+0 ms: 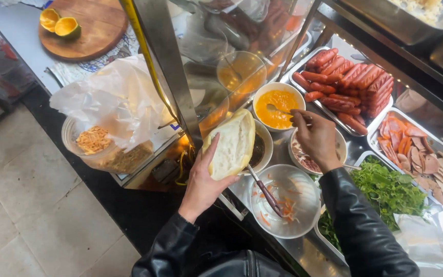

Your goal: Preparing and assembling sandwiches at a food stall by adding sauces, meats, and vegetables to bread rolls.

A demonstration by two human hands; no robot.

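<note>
My left hand (201,184) holds a split white bread roll (230,145), cut side up, over the edge of a food counter. My right hand (315,137) grips the handle of a spoon (275,109) whose bowl dips into a white bowl of orange-yellow sauce (279,105). Under my right hand sits a bowl of shredded meat (303,156). A dark sauce bowl (259,149) lies partly hidden behind the roll.
A metal bowl (285,200) with pickled carrot shreds and tongs sits near me. Trays hold red sausages (347,87), sliced cold cuts (420,154) and green herbs (385,190). At left stand a plastic tub with paper (106,138) and a wooden board with citrus halves (85,28).
</note>
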